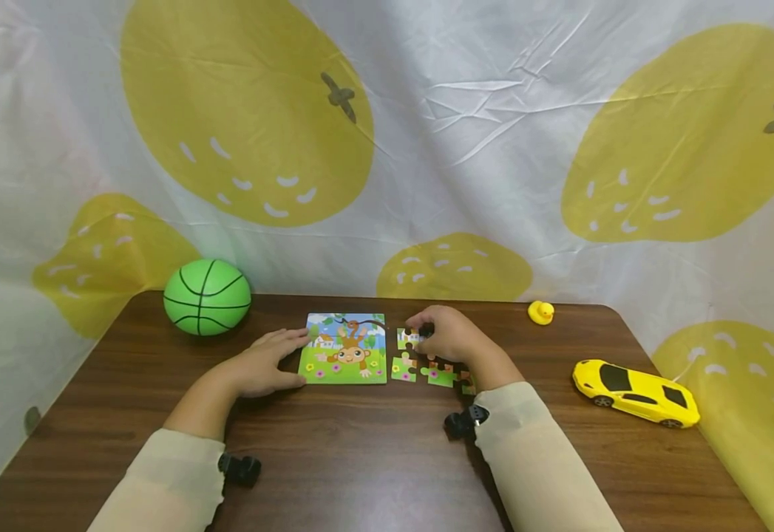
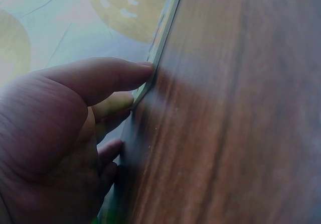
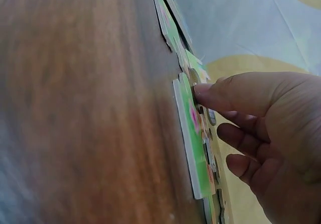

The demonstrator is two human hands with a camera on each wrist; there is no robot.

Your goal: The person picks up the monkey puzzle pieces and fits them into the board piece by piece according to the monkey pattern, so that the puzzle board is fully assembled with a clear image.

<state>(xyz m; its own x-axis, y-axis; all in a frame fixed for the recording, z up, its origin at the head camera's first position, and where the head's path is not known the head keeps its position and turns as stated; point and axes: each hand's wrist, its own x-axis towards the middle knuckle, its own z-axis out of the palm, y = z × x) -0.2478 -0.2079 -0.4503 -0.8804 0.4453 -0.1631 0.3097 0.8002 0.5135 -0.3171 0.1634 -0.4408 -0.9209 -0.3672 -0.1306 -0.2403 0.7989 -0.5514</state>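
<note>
A square picture board (image 1: 343, 351) with a monkey hanging from a branch lies flat at the table's middle. My left hand (image 1: 267, 363) rests at its left side, the thumb by the near corner and the other fingers along the left edge. In the left wrist view the thumb (image 2: 110, 76) meets the board's rim. Right of the board lie loose jigsaw pieces, including a green one with flowers (image 1: 403, 369) and another green one (image 1: 440, 375). Above them my right hand (image 1: 449, 336) curls its fingers and pinches a jigsaw piece, mostly hidden by the hand. Several pieces (image 3: 193, 138) overlap beneath it.
At the back left sits a green ball (image 1: 207, 297) with black lines. A small yellow duck (image 1: 541, 312) stands at the back right, and a yellow toy car (image 1: 636, 393) nearer on the right. Behind the brown table (image 1: 360, 458) hangs a lemon-patterned cloth (image 1: 466, 185).
</note>
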